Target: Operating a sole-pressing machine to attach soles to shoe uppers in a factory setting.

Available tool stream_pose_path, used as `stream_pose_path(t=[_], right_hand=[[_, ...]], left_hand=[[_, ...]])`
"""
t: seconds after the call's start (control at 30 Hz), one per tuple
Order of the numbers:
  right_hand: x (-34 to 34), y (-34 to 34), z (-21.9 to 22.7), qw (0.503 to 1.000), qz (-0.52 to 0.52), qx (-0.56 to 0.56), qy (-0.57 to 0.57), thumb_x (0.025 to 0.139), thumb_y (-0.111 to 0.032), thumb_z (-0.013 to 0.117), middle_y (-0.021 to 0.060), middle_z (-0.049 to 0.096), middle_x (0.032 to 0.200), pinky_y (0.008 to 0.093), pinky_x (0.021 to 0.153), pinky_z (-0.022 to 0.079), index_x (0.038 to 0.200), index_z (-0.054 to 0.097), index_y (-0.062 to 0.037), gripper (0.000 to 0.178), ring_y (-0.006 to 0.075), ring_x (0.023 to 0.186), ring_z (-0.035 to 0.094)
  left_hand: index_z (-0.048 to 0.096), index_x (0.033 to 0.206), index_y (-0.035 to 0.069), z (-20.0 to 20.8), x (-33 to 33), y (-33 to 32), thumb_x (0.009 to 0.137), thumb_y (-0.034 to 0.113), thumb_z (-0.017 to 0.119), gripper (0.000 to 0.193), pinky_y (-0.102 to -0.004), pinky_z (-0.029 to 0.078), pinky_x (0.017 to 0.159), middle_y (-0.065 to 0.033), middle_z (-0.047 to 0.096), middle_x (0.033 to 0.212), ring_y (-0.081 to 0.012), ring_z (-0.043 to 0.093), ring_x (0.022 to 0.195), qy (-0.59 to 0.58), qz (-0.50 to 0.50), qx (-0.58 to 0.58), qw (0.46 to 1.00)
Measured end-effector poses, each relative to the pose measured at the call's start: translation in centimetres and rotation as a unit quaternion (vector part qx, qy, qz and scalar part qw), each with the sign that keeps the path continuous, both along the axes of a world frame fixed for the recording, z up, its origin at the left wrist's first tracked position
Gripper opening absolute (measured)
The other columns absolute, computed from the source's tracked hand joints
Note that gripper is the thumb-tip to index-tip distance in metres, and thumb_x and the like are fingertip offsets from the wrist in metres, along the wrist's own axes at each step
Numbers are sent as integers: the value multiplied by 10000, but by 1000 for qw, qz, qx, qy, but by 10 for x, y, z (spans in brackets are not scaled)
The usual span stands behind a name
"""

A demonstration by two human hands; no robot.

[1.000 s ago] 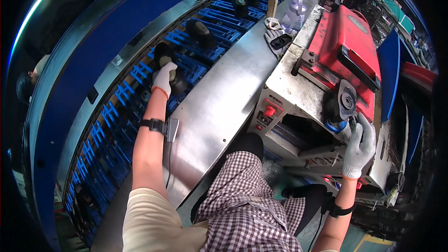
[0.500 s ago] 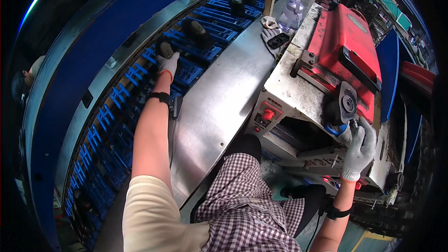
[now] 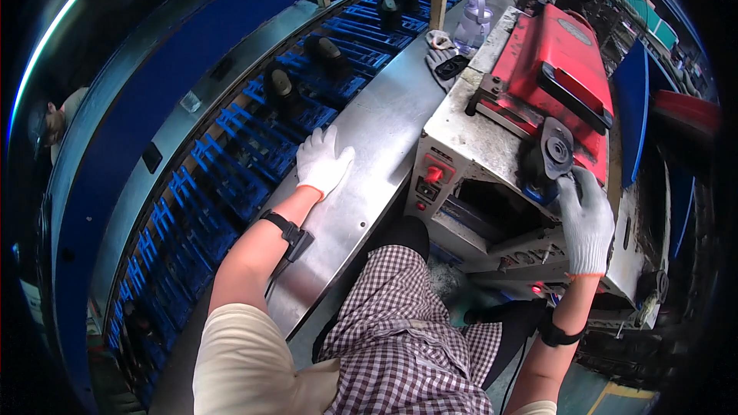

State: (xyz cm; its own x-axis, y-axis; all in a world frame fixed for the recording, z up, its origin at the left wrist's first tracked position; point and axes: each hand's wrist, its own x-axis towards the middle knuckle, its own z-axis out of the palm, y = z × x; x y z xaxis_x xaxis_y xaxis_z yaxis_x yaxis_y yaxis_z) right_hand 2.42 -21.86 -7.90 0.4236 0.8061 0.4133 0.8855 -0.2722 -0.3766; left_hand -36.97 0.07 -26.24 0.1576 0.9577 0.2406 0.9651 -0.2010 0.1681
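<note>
My left hand [image 3: 321,160], in a white knit glove, is held over the inner edge of the metal ledge with its fingers spread and nothing in it. Beyond it, a dark shoe-shaped piece [image 3: 281,84] with a tan-grey top stands on the blue slatted conveyor [image 3: 219,155]. A similar piece [image 3: 327,54] stands farther along. At the red-and-white machine [image 3: 461,134], my gloved right hand [image 3: 586,219] has its fingers bent against the lower edge of a dark oval part [image 3: 556,148] with a ringed centre. Its fingertips are partly hidden there.
A metal ledge [image 3: 369,177] runs between conveyor and machine. At its far end are a clear jug [image 3: 473,23], a grey glove [image 3: 440,58] and a black object [image 3: 452,68]. A wooden post [image 3: 439,4] rises nearby. Another person [image 3: 55,127] is at far left.
My left hand has let go of the near shoe-shaped piece and come back toward me over the ledge, opening. My right hand has shifted up against the dark oval part.
</note>
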Motion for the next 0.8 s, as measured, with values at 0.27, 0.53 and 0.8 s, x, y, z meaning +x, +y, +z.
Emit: stream_pose_path(t=[0.27,0.53,0.8], right_hand=[[1,1,2,999,-25,-8,39,921,-437,724,168,747,938,446,806,547,1165,710,-112,407,372,919,715],[2,-1,2,999,-23,-5,27,919,-441,714,165,754,950,447,814,549,1133,711,-109,394,372,924,721],[3,0,2,999,-23,-1,45,917,-453,713,174,755,959,441,825,549,1143,711,-107,413,373,939,722]], left_hand=[[531,1467,102,-3,2,-1,944,481,590,649,-493,455,1073,-220,574,1397,-400,576,1259,-17,10,15,1000],[563,1418,111,-2,5,-3,948,444,589,577,-502,500,1001,-197,625,1267,-398,621,1160,-21,14,27,999],[583,1406,117,-2,4,0,938,449,606,574,-495,490,1012,-203,625,1286,-400,609,1184,-38,15,24,999]])
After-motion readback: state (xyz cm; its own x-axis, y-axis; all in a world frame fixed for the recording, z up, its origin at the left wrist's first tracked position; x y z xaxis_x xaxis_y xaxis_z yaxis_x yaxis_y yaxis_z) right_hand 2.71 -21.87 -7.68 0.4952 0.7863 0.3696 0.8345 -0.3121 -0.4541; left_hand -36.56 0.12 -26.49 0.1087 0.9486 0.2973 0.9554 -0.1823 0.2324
